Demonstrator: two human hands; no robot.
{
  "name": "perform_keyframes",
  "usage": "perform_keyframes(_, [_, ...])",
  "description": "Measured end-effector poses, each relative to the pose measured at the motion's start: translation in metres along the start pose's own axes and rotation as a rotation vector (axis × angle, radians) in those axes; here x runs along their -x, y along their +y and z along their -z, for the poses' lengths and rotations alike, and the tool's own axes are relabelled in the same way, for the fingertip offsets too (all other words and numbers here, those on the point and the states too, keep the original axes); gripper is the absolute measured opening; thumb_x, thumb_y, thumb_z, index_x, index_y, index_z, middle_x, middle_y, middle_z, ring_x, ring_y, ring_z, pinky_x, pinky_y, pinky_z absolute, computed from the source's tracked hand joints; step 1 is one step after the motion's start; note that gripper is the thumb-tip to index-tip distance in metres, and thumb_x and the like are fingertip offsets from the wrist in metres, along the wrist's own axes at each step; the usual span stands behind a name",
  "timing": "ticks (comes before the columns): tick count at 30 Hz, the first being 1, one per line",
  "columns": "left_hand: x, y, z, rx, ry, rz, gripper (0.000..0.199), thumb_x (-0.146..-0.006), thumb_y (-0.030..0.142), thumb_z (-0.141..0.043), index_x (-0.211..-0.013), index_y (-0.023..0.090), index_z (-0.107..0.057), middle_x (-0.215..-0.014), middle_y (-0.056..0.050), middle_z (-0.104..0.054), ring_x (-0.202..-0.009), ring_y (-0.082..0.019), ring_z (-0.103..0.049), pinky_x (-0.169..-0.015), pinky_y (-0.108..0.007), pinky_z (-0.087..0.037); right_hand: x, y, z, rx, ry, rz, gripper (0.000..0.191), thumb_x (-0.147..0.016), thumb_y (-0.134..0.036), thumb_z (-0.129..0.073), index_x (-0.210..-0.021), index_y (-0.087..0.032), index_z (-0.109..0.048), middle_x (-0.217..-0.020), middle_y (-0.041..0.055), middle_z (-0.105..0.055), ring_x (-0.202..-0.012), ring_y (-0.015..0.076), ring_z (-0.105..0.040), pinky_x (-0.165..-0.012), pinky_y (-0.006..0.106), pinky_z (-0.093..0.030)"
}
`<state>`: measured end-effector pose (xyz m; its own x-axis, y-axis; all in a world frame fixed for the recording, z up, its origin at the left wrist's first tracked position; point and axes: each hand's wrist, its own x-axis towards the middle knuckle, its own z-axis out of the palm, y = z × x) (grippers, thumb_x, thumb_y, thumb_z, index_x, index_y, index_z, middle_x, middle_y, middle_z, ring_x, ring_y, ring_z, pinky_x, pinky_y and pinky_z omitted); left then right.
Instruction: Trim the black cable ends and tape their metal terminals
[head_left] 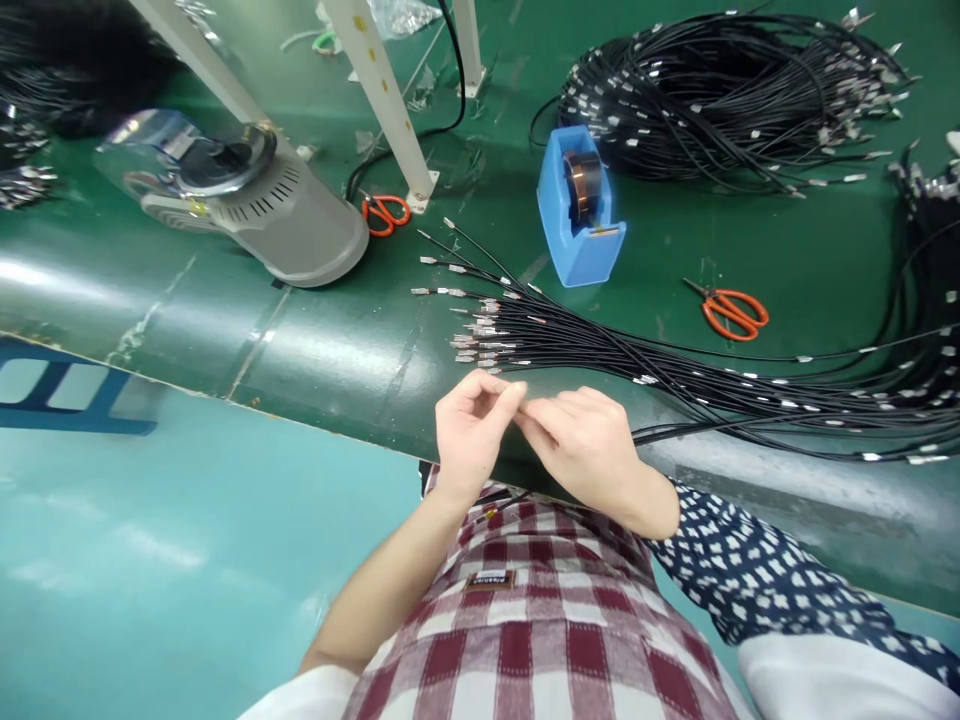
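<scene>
Close together at the table's front edge, my two hands meet at the fingertips. My left hand is closed in a pinch, thumb against forefinger; what lies between them is too small to see. My right hand is closed too, palm down, and a black cable comes out from under it toward the right. Just beyond the hands lies a bundle of black cables, their metal-tipped ends with white tags pointing left.
Behind the bundle stand a blue tape dispenser and orange-handled scissors. A coil of cables lies at the back right. To the left are a grey machine, another pair of scissors and a white post.
</scene>
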<state>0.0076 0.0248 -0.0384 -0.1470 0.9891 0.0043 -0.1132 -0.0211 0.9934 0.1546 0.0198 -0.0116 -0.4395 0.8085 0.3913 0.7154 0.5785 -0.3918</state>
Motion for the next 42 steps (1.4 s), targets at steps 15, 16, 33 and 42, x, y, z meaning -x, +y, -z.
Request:
perform_keyframes(15, [-0.014,0.009,0.028,0.334,-0.440,0.221,0.027,-0.084,0.047,-0.073,-0.095,0.023,-0.081,-0.094,-0.008,-0.064,-0.082,-0.018,-0.060,-0.074,-0.031,-0.053,-0.009,0.006,0.017,-0.910,-0.364,-0.445,0.026,-0.095,-0.029,-0.059,-0.072,-0.018,-0.067,-0.068,-0.0019,-0.069,-0.058,0.0094,-0.052,-0.058,0.023,-0.039])
perform_keyframes(16, [-0.015,0.007,0.027,0.345,-0.459,0.226,0.025,-0.081,0.047,-0.076,-0.090,0.023,-0.081,-0.089,-0.008,-0.064,-0.078,-0.018,-0.060,-0.070,-0.031,-0.053,-0.009,0.006,0.017,-0.976,-0.384,-0.455,0.027,-0.095,-0.030,-0.060,-0.071,-0.018,-0.066,-0.068,-0.0013,-0.069,-0.058,0.0095,-0.053,-0.058,0.023,-0.039])
perform_keyframes(33, [-0.004,0.009,0.024,-0.136,-0.117,-0.283,0.015,-0.082,0.019,-0.077,-0.068,0.020,-0.073,-0.068,-0.001,-0.067,-0.067,-0.014,-0.062,-0.063,-0.027,-0.051,-0.014,0.012,0.012,-1.239,-0.423,-0.546,0.031,-0.086,-0.045,-0.070,-0.077,-0.016,-0.064,-0.067,0.0010,-0.072,-0.061,0.0105,-0.062,-0.065,0.024,-0.049])
perform_keyframes(42, [-0.006,0.016,0.073,-0.084,0.165,-0.260,0.041,-0.096,0.042,-0.059,-0.063,0.019,-0.067,-0.059,-0.002,-0.054,-0.060,-0.016,-0.051,-0.058,-0.029,-0.040,0.004,0.011,0.008,-0.625,-0.506,-0.109,0.025,-0.099,-0.032,-0.057,-0.113,-0.022,-0.074,-0.113,0.0061,-0.076,-0.100,0.0180,-0.071,-0.090,0.031,-0.054])
